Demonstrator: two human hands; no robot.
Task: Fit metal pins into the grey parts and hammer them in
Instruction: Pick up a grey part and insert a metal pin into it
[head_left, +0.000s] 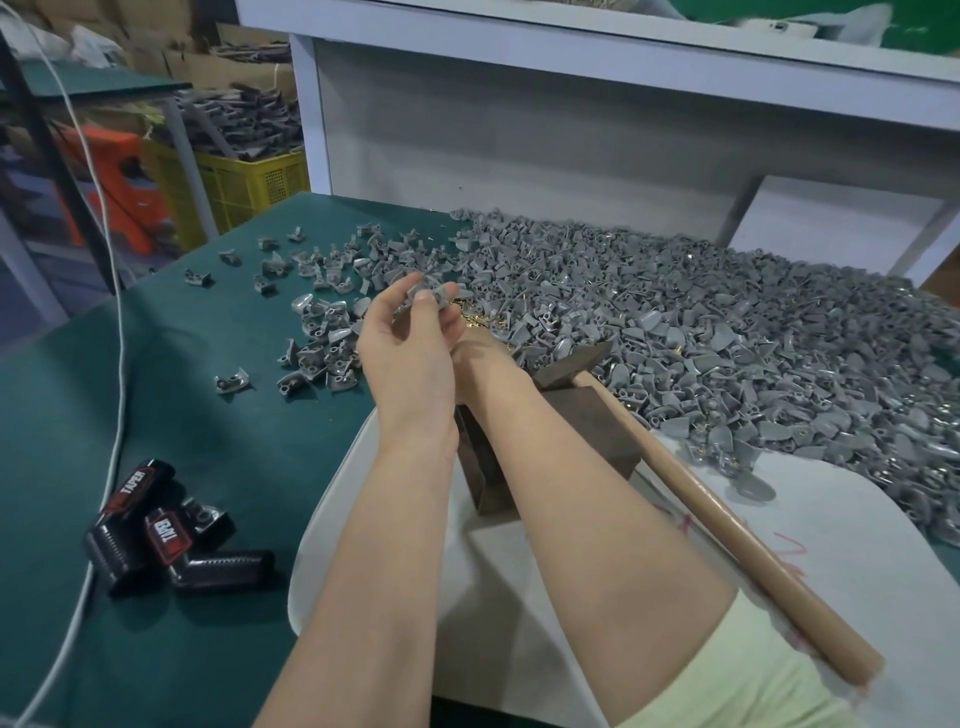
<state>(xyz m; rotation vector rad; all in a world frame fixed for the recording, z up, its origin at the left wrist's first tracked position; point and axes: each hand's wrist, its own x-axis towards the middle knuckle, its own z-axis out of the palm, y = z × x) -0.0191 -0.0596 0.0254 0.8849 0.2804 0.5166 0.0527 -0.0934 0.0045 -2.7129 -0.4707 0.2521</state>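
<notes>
Centrally, left hand pinches a matte, wedge-shaped grey part.

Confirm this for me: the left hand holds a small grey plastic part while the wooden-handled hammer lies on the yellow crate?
No: the head view shows the wooden-handled hammer lying across the dark brown block instead. The left hand does hold a small grey plastic part.

Mat: dark teal green, plain.
Parts: grey.
Pins: brass yellow.
Hammer handle: pale brown wood.
Block: dark brown.
Board: white, red scribbles.
Crate: yellow mesh.
Boxes: black, red labels, white lettering.
Cable: white.
Sleeve: pale yellow.
</notes>
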